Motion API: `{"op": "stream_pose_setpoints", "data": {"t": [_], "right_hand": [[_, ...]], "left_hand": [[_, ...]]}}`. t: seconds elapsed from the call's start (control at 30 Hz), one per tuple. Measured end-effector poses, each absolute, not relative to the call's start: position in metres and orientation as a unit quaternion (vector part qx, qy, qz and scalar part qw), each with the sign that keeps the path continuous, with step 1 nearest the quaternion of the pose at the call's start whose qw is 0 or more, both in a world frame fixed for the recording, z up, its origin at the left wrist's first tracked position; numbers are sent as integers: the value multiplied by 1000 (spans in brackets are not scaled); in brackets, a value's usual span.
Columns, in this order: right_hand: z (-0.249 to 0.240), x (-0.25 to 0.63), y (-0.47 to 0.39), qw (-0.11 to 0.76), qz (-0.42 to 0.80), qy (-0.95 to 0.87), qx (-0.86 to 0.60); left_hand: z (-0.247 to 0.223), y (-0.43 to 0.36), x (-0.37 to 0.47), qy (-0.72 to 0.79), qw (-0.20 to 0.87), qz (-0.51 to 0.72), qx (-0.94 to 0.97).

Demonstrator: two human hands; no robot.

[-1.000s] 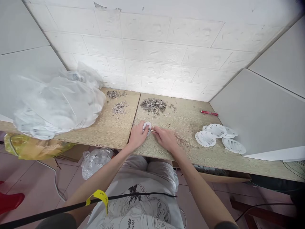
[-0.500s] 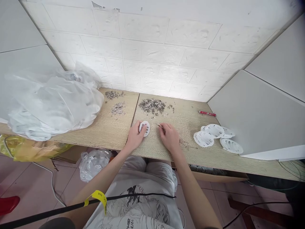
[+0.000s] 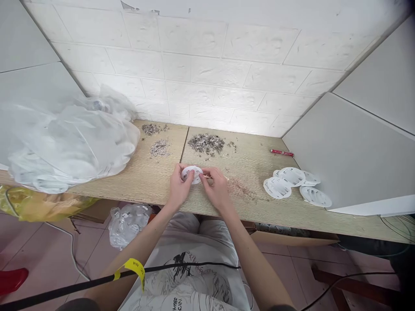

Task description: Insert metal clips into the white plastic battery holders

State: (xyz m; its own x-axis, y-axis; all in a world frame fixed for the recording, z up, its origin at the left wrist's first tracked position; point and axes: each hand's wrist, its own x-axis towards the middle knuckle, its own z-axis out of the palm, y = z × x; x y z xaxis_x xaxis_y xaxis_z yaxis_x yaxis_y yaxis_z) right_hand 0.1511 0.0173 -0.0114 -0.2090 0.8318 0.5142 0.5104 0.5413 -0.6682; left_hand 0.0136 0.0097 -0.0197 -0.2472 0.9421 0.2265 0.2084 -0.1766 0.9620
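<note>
A round white disc [image 3: 196, 169] with small dark marks or slots is held over the table's front part. My left hand [image 3: 180, 183] grips its left side, thumb pressed on its face. My right hand [image 3: 215, 186] is closed at the disc's right edge, thumb and fingertips touching it. A thin, light, pointed tool, seemingly tweezers [image 3: 207, 176], lies in the right hand's grip, mostly hidden by fingers. Behind the hands is a large pile of small metal pieces [image 3: 206, 144]. Two smaller piles of metal pieces [image 3: 160, 147] lie to its left.
Several similar white discs [image 3: 278, 188] overlap at the right, below a red pen-like object [image 3: 282, 153]. A large translucent plastic bag [image 3: 74, 142] fills the table's left end. Reddish specks [image 3: 241, 189] lie right of my hand. Panels and a brick-patterned wall [image 3: 207, 77] enclose the table [image 3: 256, 157].
My right hand has moved left to the disc and now touches its right edge. My left hand has shifted slightly left with the disc, which is now tilted.
</note>
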Motion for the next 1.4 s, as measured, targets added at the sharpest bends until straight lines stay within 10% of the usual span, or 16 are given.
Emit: {"op": "stream_pose_setpoints", "data": {"t": [0.4,1.0,1.4], "right_hand": [[-17,163,12,457,79,-787,-406],[-9,168,12,546,162,-645,-510],[-10,167,11,541,160,-651,-507]], "left_hand": [[-1,8,-1,488,20,429,760],[61,70,-18,371,391,-95,837],[49,37,-25,431,331,27,839]]}}
